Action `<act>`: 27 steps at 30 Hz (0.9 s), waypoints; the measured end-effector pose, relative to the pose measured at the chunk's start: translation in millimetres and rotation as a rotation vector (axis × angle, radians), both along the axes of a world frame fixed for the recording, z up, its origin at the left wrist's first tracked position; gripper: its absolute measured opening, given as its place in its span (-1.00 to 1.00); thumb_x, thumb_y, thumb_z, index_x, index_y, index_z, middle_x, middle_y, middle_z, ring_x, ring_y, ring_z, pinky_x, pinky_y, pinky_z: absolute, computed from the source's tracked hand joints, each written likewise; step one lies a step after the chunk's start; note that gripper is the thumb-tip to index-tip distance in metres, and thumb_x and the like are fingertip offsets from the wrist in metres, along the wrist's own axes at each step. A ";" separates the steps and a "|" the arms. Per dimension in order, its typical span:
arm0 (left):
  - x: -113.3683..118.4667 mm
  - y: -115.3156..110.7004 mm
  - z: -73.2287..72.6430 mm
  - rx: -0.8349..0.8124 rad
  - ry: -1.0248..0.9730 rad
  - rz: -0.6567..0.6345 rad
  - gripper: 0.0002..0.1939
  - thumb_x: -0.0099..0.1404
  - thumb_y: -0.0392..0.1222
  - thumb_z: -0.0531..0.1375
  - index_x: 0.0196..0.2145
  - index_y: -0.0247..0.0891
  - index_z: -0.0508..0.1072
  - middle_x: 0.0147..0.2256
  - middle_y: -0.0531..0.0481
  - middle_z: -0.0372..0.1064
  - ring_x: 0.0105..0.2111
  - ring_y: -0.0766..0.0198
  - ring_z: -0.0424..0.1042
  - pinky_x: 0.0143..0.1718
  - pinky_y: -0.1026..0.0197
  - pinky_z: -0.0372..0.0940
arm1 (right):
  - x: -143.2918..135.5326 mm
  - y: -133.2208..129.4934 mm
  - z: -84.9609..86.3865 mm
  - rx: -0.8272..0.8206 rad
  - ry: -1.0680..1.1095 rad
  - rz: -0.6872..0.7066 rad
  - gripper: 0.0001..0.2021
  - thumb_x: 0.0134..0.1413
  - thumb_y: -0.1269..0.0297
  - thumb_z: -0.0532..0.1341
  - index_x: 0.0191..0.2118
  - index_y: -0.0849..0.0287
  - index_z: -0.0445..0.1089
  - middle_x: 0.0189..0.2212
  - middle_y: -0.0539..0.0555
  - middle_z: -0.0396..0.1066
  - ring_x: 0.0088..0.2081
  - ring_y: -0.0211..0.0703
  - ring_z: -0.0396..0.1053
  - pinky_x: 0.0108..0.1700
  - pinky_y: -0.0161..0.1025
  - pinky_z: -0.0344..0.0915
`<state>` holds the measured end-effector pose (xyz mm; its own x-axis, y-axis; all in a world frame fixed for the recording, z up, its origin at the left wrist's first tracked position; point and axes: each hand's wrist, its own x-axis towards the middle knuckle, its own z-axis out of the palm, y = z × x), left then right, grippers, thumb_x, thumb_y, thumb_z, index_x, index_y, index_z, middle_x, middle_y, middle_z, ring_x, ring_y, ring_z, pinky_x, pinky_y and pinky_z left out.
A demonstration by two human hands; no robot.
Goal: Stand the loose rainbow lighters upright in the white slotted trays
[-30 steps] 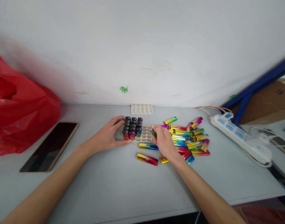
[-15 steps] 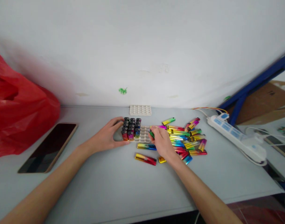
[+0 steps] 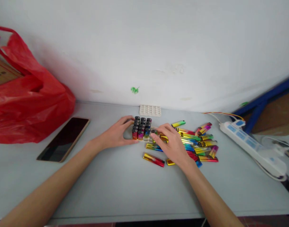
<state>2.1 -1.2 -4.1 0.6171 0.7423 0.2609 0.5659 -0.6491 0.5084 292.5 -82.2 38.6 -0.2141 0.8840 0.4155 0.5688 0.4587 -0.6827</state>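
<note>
Several black-topped lighters [image 3: 141,126] stand upright in rows in a white holed tray [image 3: 148,139]. My left hand [image 3: 118,134] curves around the left side of the rows, thumb and fingers apart, its fingertips at the tray's edge. My right hand [image 3: 170,138] pinches a dark-topped lighter [image 3: 154,131] upright over the tray, just right of the standing ones; its lower part is hidden. Loose shiny multicoloured lighters [image 3: 191,142] lie in a pile beside and partly behind my right hand. A yellow and red lighter [image 3: 154,160] lies nearer the front.
A second white holed tray [image 3: 150,110] lies near the wall. At the left are a phone [image 3: 64,138] and a red plastic bag [image 3: 33,104]. On the right, a white power strip [image 3: 253,148] with cables lies near a blue metal frame [image 3: 258,115].
My right hand has brought its lighter left and upright beside the standing rows. The view has shifted, showing more of the red bag. My left hand stays around the rows.
</note>
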 end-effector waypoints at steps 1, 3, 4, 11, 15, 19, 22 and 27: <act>0.2 -0.3 0.3 -0.001 0.001 0.001 -0.16 0.28 0.42 0.44 0.28 -0.21 0.50 0.39 -0.32 0.34 0.42 -0.26 0.36 0.52 -0.22 0.27 | 0.0 -0.3 -0.6 0.002 -0.014 -0.008 -0.73 0.51 0.04 0.28 -0.16 0.12 0.55 -0.23 0.13 0.58 -0.19 0.00 0.55 -0.04 -0.12 0.45; 0.6 -1.0 0.5 -0.003 0.003 0.003 -0.15 0.29 0.42 0.44 0.28 -0.24 0.49 0.39 -0.34 0.34 0.42 -0.24 0.36 0.52 -0.20 0.27 | 0.1 -1.1 -0.7 -0.036 -0.023 -0.032 -0.71 0.52 0.03 0.27 -0.17 0.11 0.58 -0.30 0.10 0.62 -0.24 0.00 0.57 -0.07 -0.12 0.45; 0.8 -1.4 0.6 -0.004 0.004 0.002 -0.15 0.29 0.41 0.43 0.28 -0.25 0.49 0.39 -0.34 0.33 0.42 -0.24 0.36 0.52 -0.19 0.27 | 0.2 -1.4 -0.5 -0.063 -0.019 -0.045 -0.71 0.52 0.02 0.27 -0.16 0.10 0.59 -0.30 0.10 0.65 -0.23 0.01 0.60 -0.07 -0.12 0.45; 1.9 -3.9 4.0 0.001 0.010 0.010 -0.20 0.30 0.34 0.45 0.28 -0.24 0.49 0.38 -0.32 0.35 0.40 -0.21 0.38 0.50 -0.19 0.29 | 0.5 1.5 -7.1 -0.096 -0.140 0.024 -0.71 0.58 0.03 0.21 -0.04 0.09 0.61 -0.21 0.14 0.71 -0.17 0.06 0.63 -0.04 -0.11 0.45; 1.6 -3.3 4.7 -0.004 0.015 0.004 -0.20 0.30 0.35 0.45 0.28 -0.22 0.49 0.38 -0.31 0.36 0.40 -0.21 0.39 0.51 -0.19 0.29 | -7.5 2.5 -13.4 0.041 -0.281 0.020 -0.73 0.59 0.03 0.24 -0.04 0.10 0.59 -0.24 0.16 0.69 -0.15 0.10 0.61 0.06 -0.04 0.40; 1.0 -1.0 2.3 0.016 -0.009 0.010 -0.17 0.28 0.42 0.43 0.27 -0.20 0.50 0.37 -0.33 0.37 0.39 -0.26 0.40 0.49 -0.26 0.31 | -18.7 0.3 -12.9 0.058 -0.433 -0.031 -0.68 0.61 0.01 0.22 -0.09 0.12 0.56 -0.28 0.17 0.69 -0.20 0.08 0.62 0.10 -0.02 0.31; 0.6 1.8 0.8 0.037 -0.001 0.021 -0.21 0.30 0.42 0.41 0.24 -0.19 0.51 0.35 -0.32 0.40 0.35 -0.25 0.44 0.47 -0.30 0.33 | -19.9 -0.9 -10.1 0.033 -0.460 -0.037 -0.63 0.61 -0.04 0.20 -0.13 0.14 0.56 -0.30 0.17 0.69 -0.20 0.05 0.62 0.12 -0.03 0.27; -0.9 7.7 -1.2 0.055 0.015 0.040 -0.24 0.28 0.40 0.38 0.21 -0.19 0.52 0.31 -0.28 0.45 0.29 -0.29 0.50 0.43 -0.29 0.39 | 4.8 7.3 -1.5 -0.002 -0.376 -0.039 -0.63 0.67 -0.01 0.12 -0.03 0.12 0.57 -0.24 0.09 0.71 -0.15 -0.05 0.61 0.16 -0.09 0.25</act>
